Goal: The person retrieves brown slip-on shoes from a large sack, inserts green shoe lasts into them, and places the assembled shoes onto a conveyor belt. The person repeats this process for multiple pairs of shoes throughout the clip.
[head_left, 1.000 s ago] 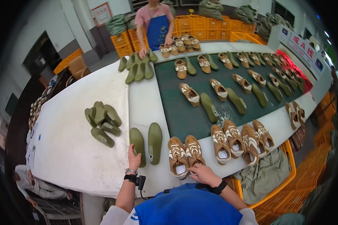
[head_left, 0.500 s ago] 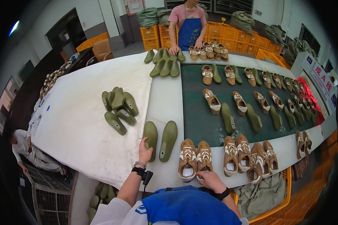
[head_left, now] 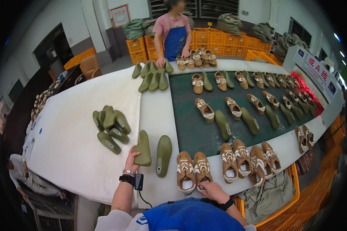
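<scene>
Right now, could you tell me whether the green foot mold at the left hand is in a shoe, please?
Out: the left hand holds the green mold, its smooth surface showing bare.

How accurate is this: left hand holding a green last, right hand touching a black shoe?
Black is wrong: in the head view, the left hand holds a green last while the right hand touches a brown-and-white shoe.

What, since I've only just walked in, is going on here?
The person's left hand grips a green shoe last, beside a second last on the white worktop. The right hand has its fingers at the heel of a brown sneaker. Across the worktop, a co-worker has a hand at more green lasts. Other sneakers and lasts lie on the dark green surface.
</scene>
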Motion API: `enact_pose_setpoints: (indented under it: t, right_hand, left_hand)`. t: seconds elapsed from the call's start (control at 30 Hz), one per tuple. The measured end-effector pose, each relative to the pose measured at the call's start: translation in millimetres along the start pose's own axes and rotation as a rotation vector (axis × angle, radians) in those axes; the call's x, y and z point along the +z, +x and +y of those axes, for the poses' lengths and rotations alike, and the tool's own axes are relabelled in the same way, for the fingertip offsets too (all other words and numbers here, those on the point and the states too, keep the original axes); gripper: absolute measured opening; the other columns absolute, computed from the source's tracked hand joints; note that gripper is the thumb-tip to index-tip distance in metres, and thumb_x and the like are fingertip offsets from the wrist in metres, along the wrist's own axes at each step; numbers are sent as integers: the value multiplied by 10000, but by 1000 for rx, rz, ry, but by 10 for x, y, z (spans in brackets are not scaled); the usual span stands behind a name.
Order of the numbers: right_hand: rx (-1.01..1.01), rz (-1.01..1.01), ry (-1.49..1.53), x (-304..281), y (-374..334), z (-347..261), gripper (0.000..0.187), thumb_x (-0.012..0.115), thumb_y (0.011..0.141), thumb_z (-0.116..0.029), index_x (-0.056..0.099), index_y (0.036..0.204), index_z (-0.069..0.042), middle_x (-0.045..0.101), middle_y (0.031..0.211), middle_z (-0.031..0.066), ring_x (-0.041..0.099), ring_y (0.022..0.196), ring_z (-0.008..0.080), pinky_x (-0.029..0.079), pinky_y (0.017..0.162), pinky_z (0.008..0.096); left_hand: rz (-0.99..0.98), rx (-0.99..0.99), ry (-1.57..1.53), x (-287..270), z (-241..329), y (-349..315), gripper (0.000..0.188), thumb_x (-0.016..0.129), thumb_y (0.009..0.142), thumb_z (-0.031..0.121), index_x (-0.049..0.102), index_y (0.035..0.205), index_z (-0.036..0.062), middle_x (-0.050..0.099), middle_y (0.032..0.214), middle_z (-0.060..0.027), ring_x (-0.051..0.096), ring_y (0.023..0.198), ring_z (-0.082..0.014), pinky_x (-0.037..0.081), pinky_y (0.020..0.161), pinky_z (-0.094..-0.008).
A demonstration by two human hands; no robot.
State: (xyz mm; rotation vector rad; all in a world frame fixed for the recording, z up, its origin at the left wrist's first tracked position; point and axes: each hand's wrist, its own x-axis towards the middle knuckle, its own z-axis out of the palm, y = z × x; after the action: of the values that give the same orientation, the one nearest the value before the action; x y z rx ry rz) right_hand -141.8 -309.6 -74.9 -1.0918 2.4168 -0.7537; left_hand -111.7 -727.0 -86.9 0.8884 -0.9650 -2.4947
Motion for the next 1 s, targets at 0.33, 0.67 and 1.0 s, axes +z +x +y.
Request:
enact_pose_setpoints:
  t: [0.33, 0.67, 1.0]
  right_hand:
    - [-34, 143, 89, 180, -23, 132, 271, 621, 766, -174, 613, 1029, -109, 658, 851, 148, 630, 831, 354, 498, 720, 449]
    - [-80, 324, 162, 386, 82, 194, 121, 614, 762, -260, 620, 769, -140, 614, 677, 127, 603, 644, 340, 463, 568, 461]
    - [98, 83, 89, 340, 96, 146, 257, 601, 729, -118, 615, 985, -125, 630, 803, 123, 610, 857, 327, 465, 729, 450]
  left_hand:
    - [-282, -132, 296, 1643, -513, 1163, 522, 582, 776, -55, 449, 1260, 87, 514, 1156, -139, 545, 1045, -294, 490, 898, -436]
    - [-453, 413, 2205, 1775, -1739, 1708, 631, 721, 700, 159, 513, 1294, 210, 447, 1257, -329, 588, 1028, -440, 472, 954, -435]
    - [-419, 230, 2358, 1863, -1509, 1624, 566, 613, 814, 274, 478, 1319, 59, 618, 1116, -256, 593, 1050, -396, 496, 890, -439]
